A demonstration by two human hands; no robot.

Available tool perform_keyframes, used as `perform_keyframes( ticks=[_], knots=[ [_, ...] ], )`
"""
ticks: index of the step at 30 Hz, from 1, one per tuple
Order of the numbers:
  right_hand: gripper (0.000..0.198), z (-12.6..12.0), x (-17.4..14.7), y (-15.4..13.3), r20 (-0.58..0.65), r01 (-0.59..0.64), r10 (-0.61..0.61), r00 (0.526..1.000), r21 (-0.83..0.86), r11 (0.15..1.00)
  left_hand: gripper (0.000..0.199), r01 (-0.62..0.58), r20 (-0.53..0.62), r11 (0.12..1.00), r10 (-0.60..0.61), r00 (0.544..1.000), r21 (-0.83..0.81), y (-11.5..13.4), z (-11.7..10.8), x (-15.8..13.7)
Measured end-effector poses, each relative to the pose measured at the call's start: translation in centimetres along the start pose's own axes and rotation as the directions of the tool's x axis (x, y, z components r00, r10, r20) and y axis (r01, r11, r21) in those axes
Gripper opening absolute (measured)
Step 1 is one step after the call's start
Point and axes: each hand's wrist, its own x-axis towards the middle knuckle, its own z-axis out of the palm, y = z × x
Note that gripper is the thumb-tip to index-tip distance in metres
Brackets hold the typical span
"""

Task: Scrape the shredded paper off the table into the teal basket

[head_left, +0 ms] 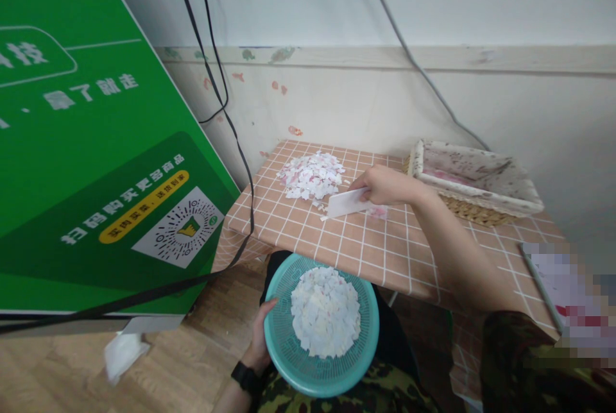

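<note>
My right hand (378, 184) grips a flat white card (347, 202) by one end, its long edge down on the checked tablecloth. Just left of the card lies a heap of torn paper scraps (312, 174), white with some pink, and a few loose bits sit between them. My left hand (260, 335) is closed on the rim of a teal plastic basket (278, 354) on my lap, its fingers partly hidden underneath. Inside that basket is a mound of white paper scraps (326, 311). A pinkish piece of paper (378, 211) lies under my right hand.
A wicker basket with a cloth lining (495, 192) stands at the table's back right. Along the right edge lies a blurred flat item (572, 297). A green printed panel (58, 143) with a hanging black strap (243, 163) rises at left. A white plastic bag (124, 354) lies on the floor.
</note>
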Motion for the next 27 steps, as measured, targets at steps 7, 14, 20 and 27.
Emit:
perform_keyframes(
  ticks=[7, 14, 20, 27],
  knots=[
    [0.038, 0.2, 0.23, -0.12, -0.013, 0.019, -0.019, 1.0, 0.035, 0.999, 0.021, -0.014, -0.038, 1.0, 0.015, 0.999, 0.011, 0.02, 0.2, -0.19],
    [0.035, 0.03, 0.05, -0.28, -0.044, -0.004, 0.006, 0.999, 0.043, 0.999, 0.021, 0.006, -0.036, 1.0, -0.006, 0.999, -0.011, -0.05, -0.11, 0.1],
    [0.035, 0.21, 0.16, -0.51, -0.034, -0.002, 0.004, 0.999, 0.04, 0.999, 0.019, -0.025, -0.037, 1.0, 0.025, 0.999, -0.007, -0.18, -0.31, 0.25],
    [0.033, 0.75, 0.64, -0.89, -0.1, 0.015, -0.013, 0.995, 0.019, 1.0, 0.02, -0.035, -0.019, 0.999, 0.035, 0.999, 0.002, -0.14, -0.3, 0.25]
  ],
)
